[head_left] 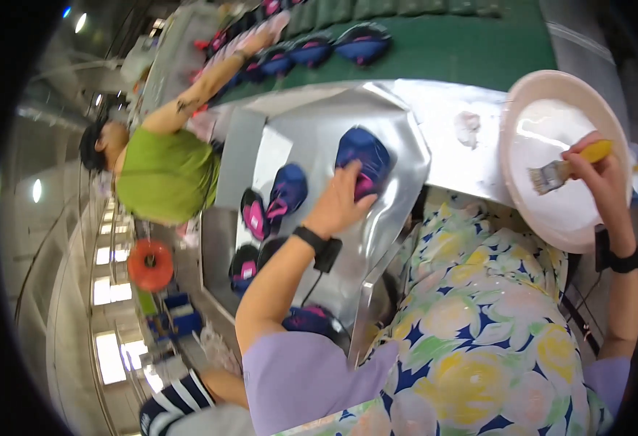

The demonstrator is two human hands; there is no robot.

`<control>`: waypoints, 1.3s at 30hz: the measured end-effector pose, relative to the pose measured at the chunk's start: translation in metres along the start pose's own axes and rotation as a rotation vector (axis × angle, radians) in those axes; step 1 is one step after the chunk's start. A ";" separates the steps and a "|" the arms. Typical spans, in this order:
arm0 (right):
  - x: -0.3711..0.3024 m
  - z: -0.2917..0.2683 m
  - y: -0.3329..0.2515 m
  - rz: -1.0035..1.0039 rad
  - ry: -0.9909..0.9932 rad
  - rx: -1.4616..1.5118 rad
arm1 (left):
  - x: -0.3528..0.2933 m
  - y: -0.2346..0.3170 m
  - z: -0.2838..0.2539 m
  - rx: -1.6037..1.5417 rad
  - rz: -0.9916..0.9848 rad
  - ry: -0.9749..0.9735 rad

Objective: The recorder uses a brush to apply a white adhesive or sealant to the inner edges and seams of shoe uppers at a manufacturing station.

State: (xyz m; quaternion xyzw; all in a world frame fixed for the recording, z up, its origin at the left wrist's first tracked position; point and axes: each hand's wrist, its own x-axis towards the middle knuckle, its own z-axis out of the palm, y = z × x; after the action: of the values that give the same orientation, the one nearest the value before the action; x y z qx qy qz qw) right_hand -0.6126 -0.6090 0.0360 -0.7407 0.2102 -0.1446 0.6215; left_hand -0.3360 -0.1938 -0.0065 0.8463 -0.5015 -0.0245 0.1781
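My left hand (340, 202) pins the blue shoe upper (362, 156) mid-frame; right hand (601, 171) grips the brush (562, 168) over the bowl (522, 109) at right — I'd load lightly.

Silver metal tray (406, 138) carries blue-pink shoe uppers (287, 190).

Shiny metal sheet (399, 138), glossy plastic bowl (551, 218), bristly brush (551, 174).
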 end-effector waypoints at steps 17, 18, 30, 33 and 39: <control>0.009 0.013 0.004 -0.187 -0.420 -0.662 | 0.151 -0.035 -0.048 -1.228 -0.318 -0.184; 0.008 0.005 0.013 -0.237 -0.402 -0.736 | 0.164 -0.033 -0.050 -0.875 -0.036 -0.281; 0.013 -0.047 -0.052 -0.456 0.379 -0.145 | 0.219 0.076 0.002 -1.046 0.016 -0.245; 0.004 -0.039 -0.054 -0.361 0.508 -0.139 | 0.239 0.099 0.017 -0.985 0.077 -0.180; 0.003 -0.015 -0.031 -0.270 0.600 0.104 | 0.237 0.120 0.041 -0.871 0.171 -0.054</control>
State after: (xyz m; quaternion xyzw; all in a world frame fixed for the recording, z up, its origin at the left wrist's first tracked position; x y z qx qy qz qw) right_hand -0.6133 -0.6190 0.0689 -0.6536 0.2759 -0.4479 0.5442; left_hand -0.3283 -0.4600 0.0266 0.6469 -0.5171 -0.2407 0.5062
